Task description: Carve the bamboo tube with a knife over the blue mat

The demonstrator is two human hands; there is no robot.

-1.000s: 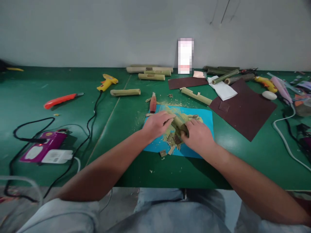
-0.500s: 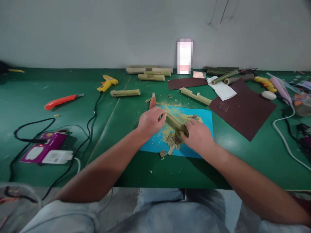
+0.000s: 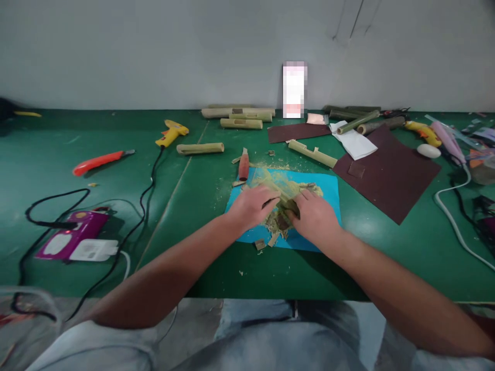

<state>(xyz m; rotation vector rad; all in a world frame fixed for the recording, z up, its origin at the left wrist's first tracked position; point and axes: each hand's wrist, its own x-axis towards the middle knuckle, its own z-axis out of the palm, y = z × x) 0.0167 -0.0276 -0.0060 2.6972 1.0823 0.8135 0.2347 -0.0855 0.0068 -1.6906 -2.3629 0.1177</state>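
Over a blue sheet (image 3: 328, 196) strewn with pale shavings (image 3: 276, 180), my right hand (image 3: 315, 216) is wrapped round a short bamboo tube (image 3: 293, 206). My left hand (image 3: 253, 206) is at the tube's left side with its fingers curled and a dark gap beneath them; whether it grips the tube is unclear, as the fingers are blurred. Behind my left hand, a red-handled tool (image 3: 243, 166) lies at the sheet's back left edge. Small bark chips (image 3: 259, 244) lie at the front edge of the sheet.
At the left are a red knife (image 3: 100, 162), a yellow glue gun (image 3: 172, 134) and a purple power box (image 3: 75, 234) with cables. Bamboo pieces (image 3: 242, 123) lie along the back. Brown sandpaper (image 3: 394, 180) and a white cloth (image 3: 356, 141) are at the right.
My left hand has moved down and to the right, uncovering the red tool handle. Less of the bamboo tube shows between my hands. My right hand has barely moved.
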